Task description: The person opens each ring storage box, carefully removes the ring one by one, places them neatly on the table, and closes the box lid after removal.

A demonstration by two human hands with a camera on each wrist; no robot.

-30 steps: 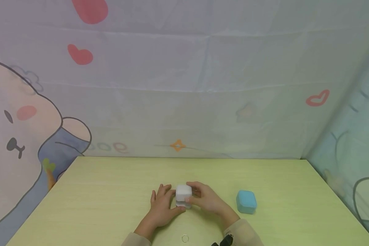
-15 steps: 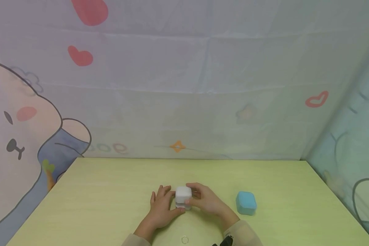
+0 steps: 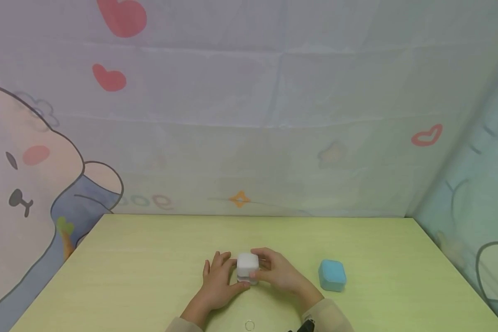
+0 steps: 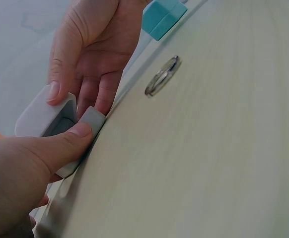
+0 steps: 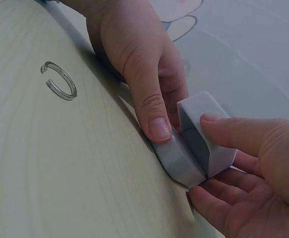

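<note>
A small white ring box (image 3: pixel 247 264) sits on the table, its hinged lid (image 5: pixel 214 111) tilted partly up and a dark interior showing in both wrist views. My left hand (image 3: pixel 220 283) holds the lower half (image 4: pixel 93 121), thumb on its near side and fingers around the left. With thumb and fingers my right hand (image 3: pixel 280 271) pinches the lid from the right. Nearer to me lies a thin silver ring (image 3: pixel 250 325) with a gap in its band. The inside of the box is mostly hidden by the lid.
A closed light-blue box (image 3: pixel 332 275) of similar shape stands to the right of my right hand. Behind the pale wooden table (image 3: pixel 149 258) hangs a printed cloth (image 3: pixel 299 92) with hearts and a cartoon bear. A black device (image 3: pixel 307 325) is at my right sleeve.
The lid has tipped slightly down, and the gap between it and the lower half looks narrower. My right thumb went down with it; my left hand stayed in place.
</note>
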